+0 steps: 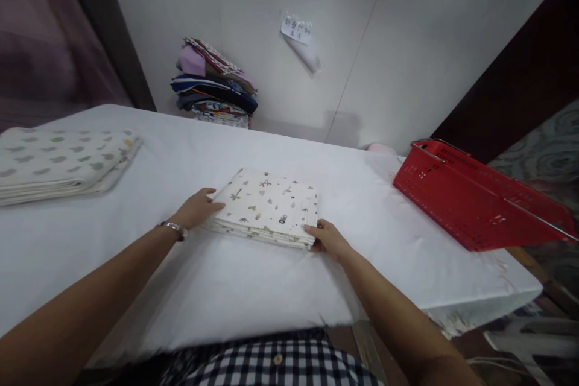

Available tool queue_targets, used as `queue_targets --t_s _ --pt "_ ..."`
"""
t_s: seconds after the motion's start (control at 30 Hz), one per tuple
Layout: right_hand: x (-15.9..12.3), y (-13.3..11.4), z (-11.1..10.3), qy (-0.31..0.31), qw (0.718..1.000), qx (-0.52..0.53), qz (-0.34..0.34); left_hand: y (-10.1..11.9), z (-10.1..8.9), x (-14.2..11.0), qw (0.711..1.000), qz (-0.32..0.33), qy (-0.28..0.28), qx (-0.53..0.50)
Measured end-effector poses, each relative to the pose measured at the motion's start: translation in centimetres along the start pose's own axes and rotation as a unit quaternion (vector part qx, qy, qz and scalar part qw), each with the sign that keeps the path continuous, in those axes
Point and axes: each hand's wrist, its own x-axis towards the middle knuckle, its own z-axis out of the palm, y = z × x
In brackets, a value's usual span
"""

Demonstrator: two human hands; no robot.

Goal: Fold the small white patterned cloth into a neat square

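Note:
A folded cream cloth point(266, 205) with small printed figures lies in the middle of the white-covered table, its layered edge facing me. My left hand point(199, 208), with a bracelet at the wrist, grips the cloth's left side, thumb on top. At the near right corner, my right hand point(331, 239) pinches the layers between its thumb on top and fingers partly hidden at the edge. Further left lies a second folded cream cloth point(58, 160), printed with grey-green pear-like shapes, apart from both hands.
A red plastic basket point(470, 205) with metal handles stands at the table's right end. Folded fabrics are stacked point(217, 87) at the far edge against the wall. A paper sign point(296, 30) hangs on the wall. A white chair or stool point(529, 338) is at lower right.

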Motion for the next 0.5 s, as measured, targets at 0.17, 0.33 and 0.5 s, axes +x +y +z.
queue_targets --t_s 0.17,0.33,0.5 --pt "-0.9 -0.6 0.0 0.014 0.999 -0.033 -0.027 2.0 1.4 -2.7 0.956 0.199 0.095 0.194" --pt "-2.2 -0.6 0.0 0.018 0.996 -0.063 -0.060 4.0 5.5 -6.3 0.886 0.414 0.065 0.199" --pt "-1.4 0.2 -1.9 0.006 0.985 -0.160 -0.067 4.2 8.7 -8.1 0.843 0.489 0.009 0.224"
